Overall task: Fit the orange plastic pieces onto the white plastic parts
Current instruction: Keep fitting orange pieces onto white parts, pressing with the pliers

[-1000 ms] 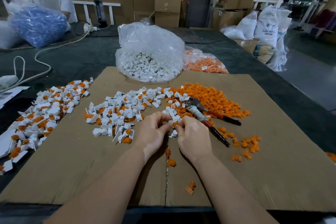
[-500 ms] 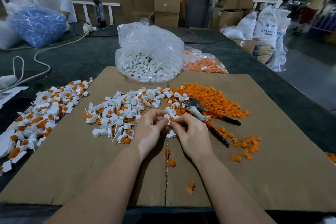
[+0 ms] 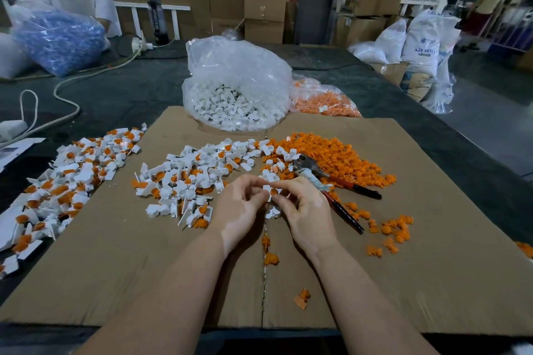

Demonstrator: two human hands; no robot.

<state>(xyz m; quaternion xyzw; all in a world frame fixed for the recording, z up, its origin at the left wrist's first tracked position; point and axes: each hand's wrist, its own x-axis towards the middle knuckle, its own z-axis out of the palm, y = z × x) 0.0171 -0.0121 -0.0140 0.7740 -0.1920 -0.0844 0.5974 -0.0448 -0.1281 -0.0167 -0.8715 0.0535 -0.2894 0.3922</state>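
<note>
My left hand (image 3: 240, 204) and my right hand (image 3: 305, 210) meet over the middle of the cardboard sheet (image 3: 403, 282). Between their fingertips they pinch one small white plastic part with an orange piece in it (image 3: 269, 191). A heap of loose orange pieces (image 3: 331, 155) lies just beyond my right hand. White parts fitted with orange pieces (image 3: 190, 179) are piled to the left of my hands. A second such pile (image 3: 72, 179) spreads over the sheet's left edge.
Red-handled pliers (image 3: 331, 190) lie beside my right hand. A clear bag of white parts (image 3: 236, 86) and a bag of orange pieces (image 3: 323, 101) stand behind the sheet. Stray orange pieces (image 3: 395, 228) dot the right side. Another person sits at far left with a blue bag (image 3: 57, 40).
Both hands have lifted slightly off the cardboard and moved away from me, bringing the white part and orange piece up between the fingertips.
</note>
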